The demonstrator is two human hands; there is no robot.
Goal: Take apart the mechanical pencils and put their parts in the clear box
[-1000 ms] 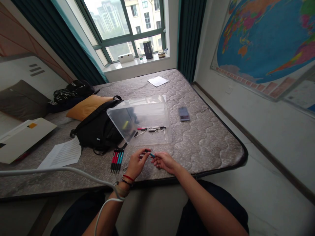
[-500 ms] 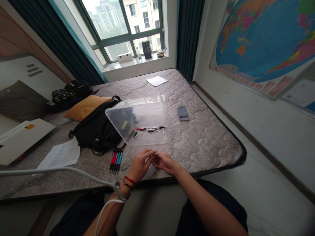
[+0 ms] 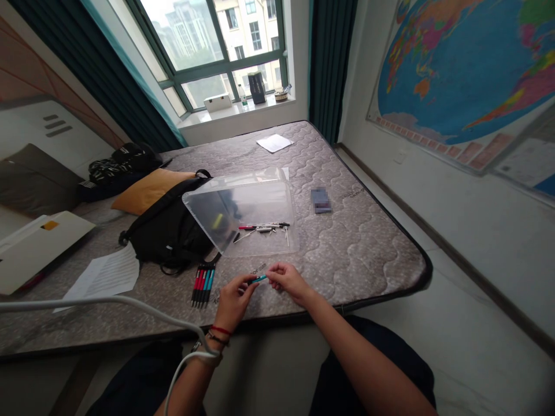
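Note:
A pen with a teal barrel is between my two hands, above the mattress near its front edge. My left hand pinches its dark end between thumb and fingers. At the other end, the fingertips of my right hand are closed on the teal part; the tip is hidden by them. Left of my hands, several red, teal and black pens lie side by side in a row. Beyond my hands a clear plastic bin rests on its side, with loose pens and pen parts inside.
A black backpack and an orange pillow lie left of the bin. Printed paper is at the left. A pixelated dark item lies right of the bin on the mattress. A white cable crosses my left forearm.
My hands have drawn apart, the left one moving left and slightly down. The teal pen, hidden by the fingers before, now shows between them.

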